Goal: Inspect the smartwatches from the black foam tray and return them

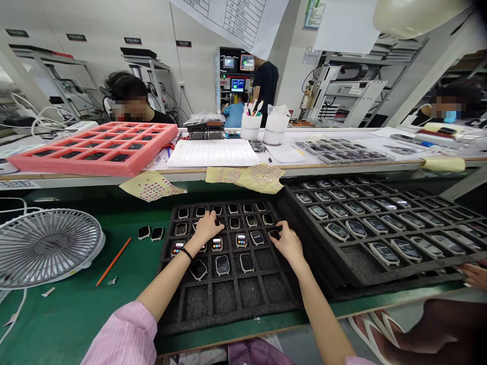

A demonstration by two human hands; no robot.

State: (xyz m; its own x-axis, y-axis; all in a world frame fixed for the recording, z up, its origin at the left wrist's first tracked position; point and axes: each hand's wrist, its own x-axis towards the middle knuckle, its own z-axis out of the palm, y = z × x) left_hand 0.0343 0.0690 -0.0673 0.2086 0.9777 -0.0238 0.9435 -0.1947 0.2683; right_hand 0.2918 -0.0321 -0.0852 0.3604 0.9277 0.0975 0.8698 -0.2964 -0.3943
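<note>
A black foam tray (224, 300) with square pockets lies before me and holds several square smartwatches (247, 262); a few screens are lit with coloured icons. My left hand (207, 229) reaches over the middle rows, thumb and fingers closed around the edges of a dark-faced smartwatch (217, 223) that they partly cover. At the tray's right edge, my right hand (289, 245) pinches another smartwatch (274, 234), mostly hidden by the fingers. Pockets in the front row hold no watch.
Right stands a stack of black foam trays (352, 256) filled with watches; another person's hand (475, 276) is at its edge. Left on the green mat are a fan (53, 246), an orange stick (114, 261) and two loose watches (157, 233). A pink foam tray (133, 165) sits on the shelf.
</note>
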